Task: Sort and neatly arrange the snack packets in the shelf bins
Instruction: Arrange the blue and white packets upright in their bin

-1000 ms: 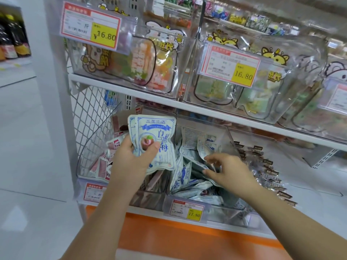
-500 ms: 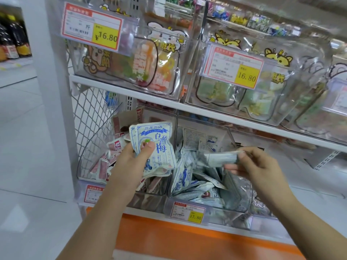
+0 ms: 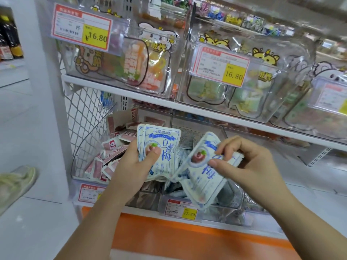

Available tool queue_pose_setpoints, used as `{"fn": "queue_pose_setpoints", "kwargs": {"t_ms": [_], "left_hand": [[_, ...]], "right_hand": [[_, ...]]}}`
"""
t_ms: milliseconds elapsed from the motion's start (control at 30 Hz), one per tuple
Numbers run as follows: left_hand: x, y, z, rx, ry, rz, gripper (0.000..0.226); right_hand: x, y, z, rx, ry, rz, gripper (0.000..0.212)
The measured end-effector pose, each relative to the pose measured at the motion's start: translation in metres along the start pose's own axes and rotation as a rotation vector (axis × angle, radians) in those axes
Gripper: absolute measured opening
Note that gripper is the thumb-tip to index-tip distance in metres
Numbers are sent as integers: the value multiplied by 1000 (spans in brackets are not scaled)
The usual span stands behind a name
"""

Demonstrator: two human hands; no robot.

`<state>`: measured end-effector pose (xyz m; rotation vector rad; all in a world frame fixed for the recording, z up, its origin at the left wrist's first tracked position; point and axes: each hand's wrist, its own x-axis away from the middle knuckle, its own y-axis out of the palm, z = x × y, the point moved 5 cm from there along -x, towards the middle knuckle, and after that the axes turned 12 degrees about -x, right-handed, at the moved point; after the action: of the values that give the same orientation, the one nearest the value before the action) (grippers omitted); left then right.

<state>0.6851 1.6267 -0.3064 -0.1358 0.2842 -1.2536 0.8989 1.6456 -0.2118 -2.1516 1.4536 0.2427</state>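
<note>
My left hand (image 3: 136, 163) grips a small stack of white-and-blue plum snack packets (image 3: 164, 145), upright, thumb pressed on the front. My right hand (image 3: 242, 162) pinches one more packet of the same kind (image 3: 201, 177), tilted and held just right of the stack, above the clear middle bin (image 3: 231, 201). That bin holds more white-and-blue packets, mostly hidden behind the hands. The clear bin to the left (image 3: 80, 147) holds several red-and-white packets (image 3: 110, 147).
A white shelf board (image 3: 206, 114) runs above the lower bins, carrying clear bins with cartoon stickers and price tags (image 3: 82, 25). A price tag (image 3: 181, 210) hangs on the middle bin's front. Wire mesh (image 3: 84, 109) closes the shelf's left side. A shoe (image 3: 16, 182) is at the left on the floor.
My right hand lifted a packet out of the middle bin and brought it left, turning its printed face up beside the stack. My left hand held its stack nearly still.
</note>
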Motion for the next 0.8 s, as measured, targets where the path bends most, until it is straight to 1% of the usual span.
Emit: {"fn": "queue_pose_setpoints", "kwargs": {"t_ms": [67,133,167,267,367,467,533,567,633,667,700,733,800], "left_hand": [[2,8,3,64,8,-120,35],[4,17,3,190,-40,-246,41],[5,20,3,247,-70,-279,44],[5,22,3,324,-93,-320,47],[7,24,8,262,-49,-336,55],[12,21,11,191,11,-331,44],[12,16,10,196,3,-286,46],[10,12,9,213,-7,-237,47],[6,3,5,232,-48,-95,46],[4,-3,4,237,-60,-12,41],[3,-9,1,241,-72,62,35],[1,-14,-2,240,-92,119,30],[-2,-20,-6,237,-119,170,25]], "right_hand": [[-8,12,-3,-4,3,-108,26],[-16,22,0,19,43,-177,23],[-19,25,3,32,59,-193,23],[-27,34,8,93,51,-252,23],[-32,44,12,152,34,-297,21],[-32,48,14,175,21,-263,21],[-33,45,16,177,-13,-166,25],[-32,41,19,145,-16,-102,27],[-32,29,30,81,27,6,27],[-30,25,36,94,78,13,24],[-28,23,45,142,154,-34,21],[-25,23,54,204,242,-132,19],[-15,29,73,309,389,-371,22]]}}
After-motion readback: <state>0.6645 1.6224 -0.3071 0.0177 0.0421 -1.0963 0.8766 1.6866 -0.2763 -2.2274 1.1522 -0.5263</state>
